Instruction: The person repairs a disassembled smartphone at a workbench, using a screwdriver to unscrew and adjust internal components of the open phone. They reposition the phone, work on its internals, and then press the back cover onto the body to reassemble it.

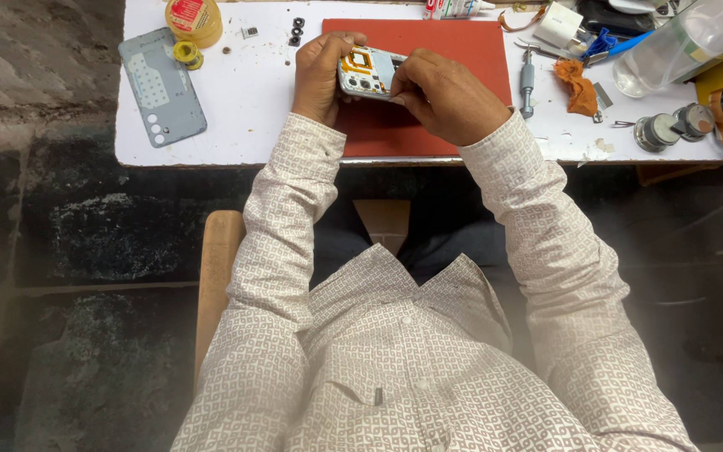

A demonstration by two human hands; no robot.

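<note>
The white table [244,109] carries everything, and in its middle lies a red mat [462,42] where the work is going on. Over that mat both hands are closed on an opened phone [367,74], its back off and its insides showing, with an orange ribbon visible near the top. The left hand [321,77] grips the phone's left end, thumb over the edge, holding it steady just above the mat. The right hand [443,94] is clamped on the right end, fingertips pressed in at the edge; whether it pinches a small tool or part there I cannot tell. To my eye the step in hand is work on the inner parts of the opened phone, and the next move looks to need a steady left grip and fine, light pressure from the right fingertips.

Off to the left, well apart, lies the grey back cover [161,86], flat on the table. Beyond it stand a yellow bottle [195,18] and a small roll of tape [187,54]. A few black rings [296,32] sit just beside the mat's corner. On the right lie a screwdriver [527,82], an orange rag [577,85] and a clear bottle [684,42] on its side. Nothing crowds the hands; only the small loose parts by the mat could get knocked.
</note>
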